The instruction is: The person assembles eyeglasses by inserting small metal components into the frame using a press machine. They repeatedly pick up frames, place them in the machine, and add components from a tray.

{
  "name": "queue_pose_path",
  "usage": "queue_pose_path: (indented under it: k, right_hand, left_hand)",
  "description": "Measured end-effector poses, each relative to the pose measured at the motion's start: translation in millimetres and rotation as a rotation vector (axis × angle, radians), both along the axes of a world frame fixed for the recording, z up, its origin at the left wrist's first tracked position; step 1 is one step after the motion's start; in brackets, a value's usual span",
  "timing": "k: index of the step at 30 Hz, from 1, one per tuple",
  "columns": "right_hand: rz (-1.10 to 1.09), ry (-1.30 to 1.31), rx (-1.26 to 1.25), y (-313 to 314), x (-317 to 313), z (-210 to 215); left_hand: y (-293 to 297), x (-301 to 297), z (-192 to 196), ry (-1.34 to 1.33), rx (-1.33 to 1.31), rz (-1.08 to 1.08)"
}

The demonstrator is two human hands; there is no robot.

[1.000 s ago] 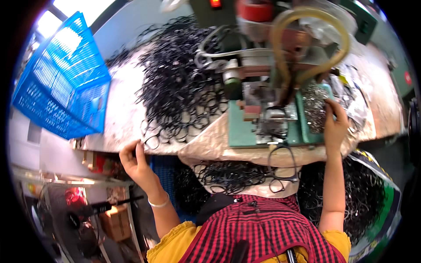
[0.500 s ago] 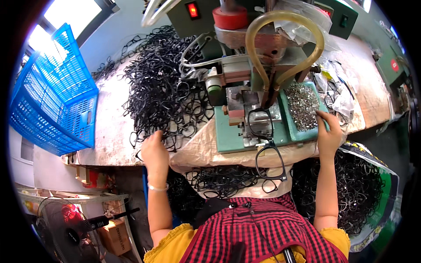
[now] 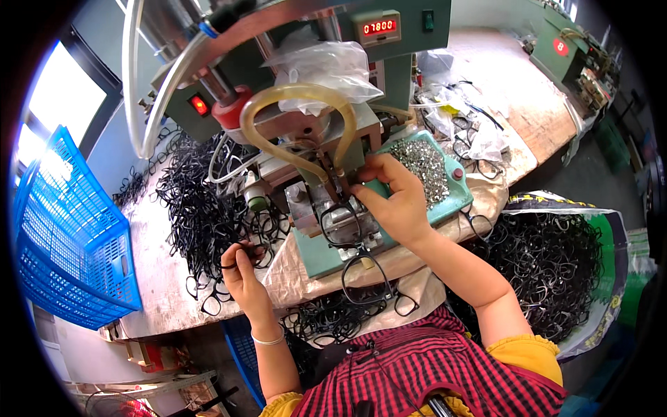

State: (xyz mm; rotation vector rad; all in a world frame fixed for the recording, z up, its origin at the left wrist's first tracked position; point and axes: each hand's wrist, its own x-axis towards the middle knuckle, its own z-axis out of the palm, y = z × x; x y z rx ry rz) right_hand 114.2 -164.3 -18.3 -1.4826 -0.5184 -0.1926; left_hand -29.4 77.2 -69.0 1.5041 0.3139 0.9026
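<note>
Left hand (image 3: 244, 281) pinches a dark frame (image 3: 251, 249) at the near edge of the heaped black frames (image 3: 198, 208). Right hand (image 3: 396, 201) is at the machine (image 3: 306, 128), fingers curled; I cannot tell whether they grasp anything. Glasses frame (image 3: 363, 251) sits in the machine, lower lens ring toward the near side. Parts tray (image 3: 455, 199): right of machine.
</note>
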Motion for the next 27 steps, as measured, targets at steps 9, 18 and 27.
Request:
queue_pose_path:
  k: [9, 18, 27]
  right_hand:
    - [0.129, 0.161, 0.163, 4, -10, 6]
    - [0.019, -0.058, -0.154, -29, -10, 6]
    - [-0.483, -0.351, -0.739, -95, 48, -78]
  left_hand:
    - [-36, 27, 85, -0.535, 0.229, -0.237]
    - [-68, 33, 92, -0.368, 0.656, -0.328]
    - [-83, 45, 71, -0.308, 1.121, -0.449]
